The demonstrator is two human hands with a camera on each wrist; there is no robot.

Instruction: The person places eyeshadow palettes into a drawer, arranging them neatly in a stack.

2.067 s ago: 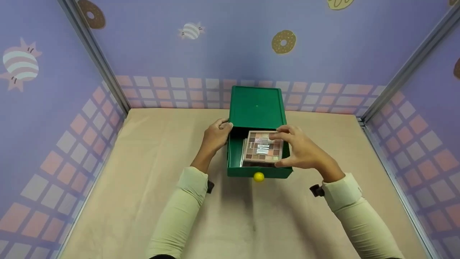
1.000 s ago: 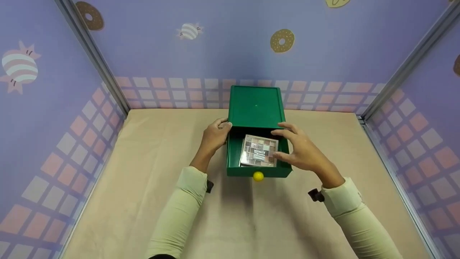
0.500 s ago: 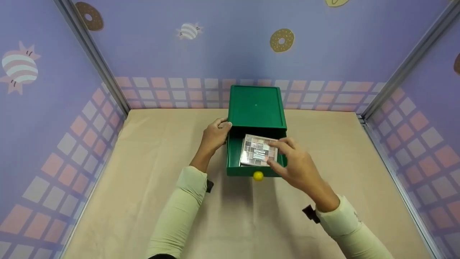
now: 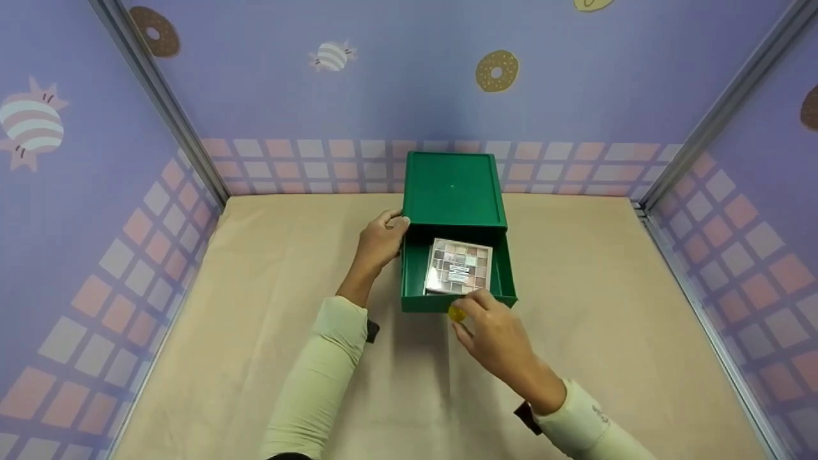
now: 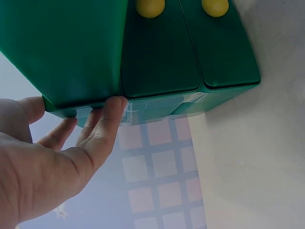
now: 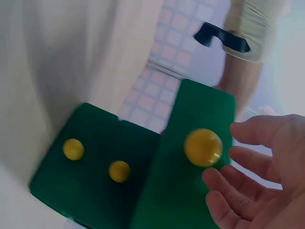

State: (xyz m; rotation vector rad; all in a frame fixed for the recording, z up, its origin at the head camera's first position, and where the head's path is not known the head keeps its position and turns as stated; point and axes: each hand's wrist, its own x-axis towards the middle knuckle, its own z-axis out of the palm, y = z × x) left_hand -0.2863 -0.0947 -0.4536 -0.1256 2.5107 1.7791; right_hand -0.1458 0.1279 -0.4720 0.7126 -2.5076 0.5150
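A green drawer cabinet (image 4: 454, 188) stands on the table with its top drawer (image 4: 414, 271) pulled out. An eyeshadow palette (image 4: 459, 265) with a clear, shiny cover lies flat inside; whatever is under it is mostly hidden. My left hand (image 4: 378, 243) rests against the cabinet's left side, the thumb at the top front edge and the fingers (image 5: 102, 126) fairly straight along the wall. At the pulled-out drawer's yellow knob (image 4: 456, 312), my right hand (image 4: 498, 332) has thumb and fingers on either side; the right wrist view shows a gap between thumb and knob.
Below the top drawer are two shut drawers with yellow knobs (image 6: 73, 149). A beige cloth (image 4: 287, 255) covers the table. Patterned purple walls (image 4: 409, 96) close off the back and both sides, with grey metal posts (image 4: 172, 115) at the corners.
The right hand has let go of the palette, now lying lower in the drawer, and moved down and left to the yellow knob. The left hand has stayed on the cabinet.
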